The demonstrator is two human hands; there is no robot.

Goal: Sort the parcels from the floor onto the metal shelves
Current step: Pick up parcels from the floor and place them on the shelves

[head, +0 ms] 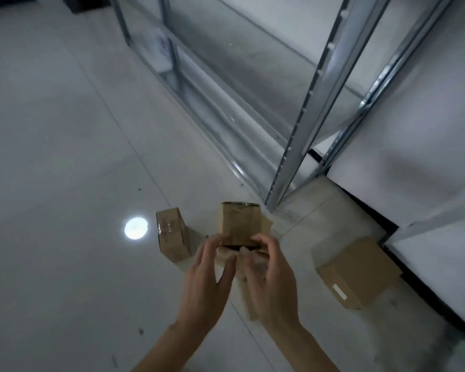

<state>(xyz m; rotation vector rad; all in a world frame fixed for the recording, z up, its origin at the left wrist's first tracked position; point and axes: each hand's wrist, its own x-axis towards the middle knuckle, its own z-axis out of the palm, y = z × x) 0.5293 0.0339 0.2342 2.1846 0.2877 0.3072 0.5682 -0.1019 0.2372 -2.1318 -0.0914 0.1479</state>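
A small brown cardboard parcel [240, 224] with glossy tape on its far edge sits at the centre, just in front of the metal shelves [293, 140]. My left hand [207, 272] grips its near left corner with the fingers spread. My right hand [269, 277] curls over its near right corner. More blurred cardboard shows under the parcel and between my hands. A second small parcel [172, 234] stands on the floor to the left. A larger parcel [357, 272] with a white label lies on the floor to the right.
The shelf unit's bottom tier [226, 84] runs low along the white wall, with a pale item [161, 49] at its far end. Grey uprights rise at the right. A bright lamp reflection [136, 228] shines on the glossy tiled floor.
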